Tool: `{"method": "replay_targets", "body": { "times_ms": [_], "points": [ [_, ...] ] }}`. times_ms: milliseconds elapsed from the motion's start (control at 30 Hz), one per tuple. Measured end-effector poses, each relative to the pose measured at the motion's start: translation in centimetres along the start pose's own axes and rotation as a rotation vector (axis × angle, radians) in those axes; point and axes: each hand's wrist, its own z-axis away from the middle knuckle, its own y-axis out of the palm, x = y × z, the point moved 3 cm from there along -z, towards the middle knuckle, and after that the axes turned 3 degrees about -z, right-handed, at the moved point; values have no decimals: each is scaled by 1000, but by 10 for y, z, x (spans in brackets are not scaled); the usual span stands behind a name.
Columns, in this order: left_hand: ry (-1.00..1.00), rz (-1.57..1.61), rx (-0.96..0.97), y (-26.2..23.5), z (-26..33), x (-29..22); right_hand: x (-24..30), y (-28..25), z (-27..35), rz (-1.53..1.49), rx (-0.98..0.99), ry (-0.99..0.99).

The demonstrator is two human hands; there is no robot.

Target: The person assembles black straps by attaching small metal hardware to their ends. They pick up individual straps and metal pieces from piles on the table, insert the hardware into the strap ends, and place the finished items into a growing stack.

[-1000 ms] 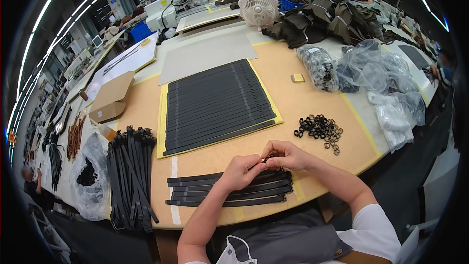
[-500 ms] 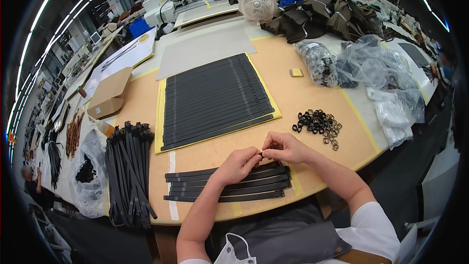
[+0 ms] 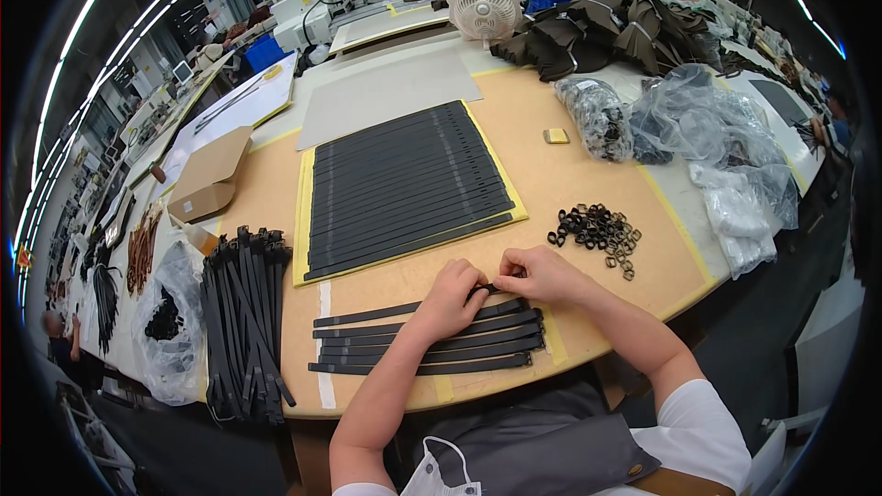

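Note:
Several black straps (image 3: 473, 346) lie side by side on the near part of the table. The farthest strap (image 3: 372, 314) of that row runs under my left hand (image 3: 448, 301) toward its end. My left fingers are closed on it near that end. My right hand (image 3: 537, 276) pinches the tip right beside them; the fingers hide whatever small part is there. Right of my hands is a pile of small black loops (image 3: 586, 228), with metal rings (image 3: 627, 246) along its right side. Beyond my hands, a yellow-edged board (image 3: 301, 248) carries closely laid black straps (image 3: 404, 188).
A thick bundle of black straps (image 3: 243, 321) hangs over the table's left front edge, beside a clear plastic bag (image 3: 170, 354). A cardboard piece (image 3: 211, 174) lies at left. Plastic bags (image 3: 698, 119), dark fabric bundles (image 3: 588, 32) and a white fan (image 3: 484, 7) stand farther back.
Both hands have gone slightly apart, and the left fingers have risen and curled. The strap in them now lies apart from the rest of the row, angled up toward the right.

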Motion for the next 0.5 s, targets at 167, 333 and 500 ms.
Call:
{"method": "replay_targets", "body": {
  "times_ms": [167, 333, 500],
  "points": [
    [7, -2, 19, 4, 1, -4, 2, -5, 2, 62, 39, -13],
    [-48, -3, 40, -1, 3, -4, 0, -3, 2, 33, -29, -54],
    [-90, -211, -49, -35, 30, -14, 21, 3, 11, 144, -209, -281]
  ]
}}
